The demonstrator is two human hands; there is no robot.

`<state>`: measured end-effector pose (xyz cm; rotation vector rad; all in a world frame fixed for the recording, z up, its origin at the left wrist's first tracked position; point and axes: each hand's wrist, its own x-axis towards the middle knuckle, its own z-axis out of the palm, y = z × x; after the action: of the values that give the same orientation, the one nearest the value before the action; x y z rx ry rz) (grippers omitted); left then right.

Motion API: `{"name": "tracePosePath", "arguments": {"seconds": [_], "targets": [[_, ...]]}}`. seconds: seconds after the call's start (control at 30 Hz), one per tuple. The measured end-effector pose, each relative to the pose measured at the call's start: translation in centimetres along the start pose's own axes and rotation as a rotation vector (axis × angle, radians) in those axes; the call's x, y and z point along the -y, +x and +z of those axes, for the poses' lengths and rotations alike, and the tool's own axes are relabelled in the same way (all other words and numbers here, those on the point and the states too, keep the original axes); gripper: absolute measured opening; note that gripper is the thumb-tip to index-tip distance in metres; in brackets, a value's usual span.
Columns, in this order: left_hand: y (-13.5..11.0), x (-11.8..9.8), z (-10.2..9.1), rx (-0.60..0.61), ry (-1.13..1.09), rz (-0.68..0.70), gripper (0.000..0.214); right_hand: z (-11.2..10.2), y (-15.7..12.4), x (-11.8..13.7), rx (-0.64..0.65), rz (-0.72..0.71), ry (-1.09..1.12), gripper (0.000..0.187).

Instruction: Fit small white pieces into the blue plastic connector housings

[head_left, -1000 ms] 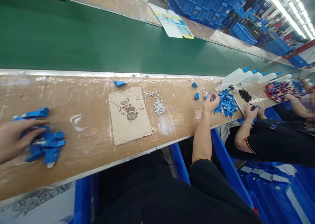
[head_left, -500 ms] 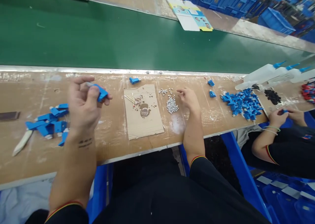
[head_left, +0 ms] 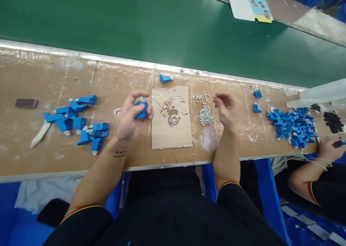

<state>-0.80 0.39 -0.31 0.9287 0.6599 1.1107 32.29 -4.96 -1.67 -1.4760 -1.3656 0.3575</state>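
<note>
Head view, against the frame half a second earlier: the left hand (head_left: 127, 119) has come in close to the cardboard sheet (head_left: 167, 139), and its blue piece (head_left: 141, 111) is turned so the pale tip points to about 12 o'clock. The right hand (head_left: 228, 110) stays by the grey bits (head_left: 205, 115). The camera has swung too, so all framing is shifted.

Directions from the sheet's centre. Left hand at 9 o'clock, raised over the desk (head_left: 251, 141), fingers and thumb wrapped on the blue piece; judged: a low grip that leaves the tip exposed. Right hand toward 3 o'clock, just past the grey bits, thumb and fingertips drawn narrow; cannot tell whether a bit sits between them. Judged: the bits lie beside the sheet for a short reach.

On the sheet, thin sticks (head_left: 159, 101) at 11 o'clock and a round shiny spot (head_left: 173, 120) near centre. Loose blue group (head_left: 79, 123) at 9, beyond the left hand; larger blue heap (head_left: 293, 127) at 3, beside a co-worker's hand (head_left: 331, 150).

Edges: metal strip (head_left: 151, 65) bounds the 12 side, one blue piece lying near it; the desk's near lip runs under both forearms at 6. Sideways room judged widest between right hand and heap; tightest between left hand and sheet.
</note>
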Motion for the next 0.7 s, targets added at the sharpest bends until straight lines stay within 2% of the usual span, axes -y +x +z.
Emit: {"name": "tracePosePath", "arguments": {"seconds": [0.07, 0.13, 0.23, 0.3, 0.43, 0.53, 0.7], "targets": [[-0.8, 0.4, 1.1, 0.101, 0.019, 0.001, 0.024, 1.9, -1.0, 2.1, 0.004, -0.099, 0.248, 0.011], [-1.5, 1.1, 2.1, 0.184, 0.067, -0.013, 0.025, 4.2, -2.0, 4.0, 0.084, -0.150, 0.453, 0.012], [-2.1, 1.8, 3.0, 0.194, 0.137, -0.024, 0.030, 6.7, -3.4, 6.0, 0.174, -0.142, 0.601, 0.014], [-2.3, 2.0, 3.4, 0.164, 0.158, 0.005, 0.033, 7.3, -4.0, 6.7, 0.187, -0.115, 0.592, 0.015], [-2.4, 1.9, 3.9, 0.155, 0.143, 0.076, 0.037, 7.2, -4.7, 7.5, 0.219, -0.098, 0.448, 0.024], [-2.5, 2.0, 4.2, 0.159, 0.128, 0.091, 0.037, 7.2, -5.0, 7.9, 0.219, -0.171, 0.386, 0.028], [-2.5, 2.4, 4.3, 0.175, 0.076, 0.052, 0.038, 7.6, -5.2, 8.3, 0.220, -0.274, 0.427, 0.042]]}}
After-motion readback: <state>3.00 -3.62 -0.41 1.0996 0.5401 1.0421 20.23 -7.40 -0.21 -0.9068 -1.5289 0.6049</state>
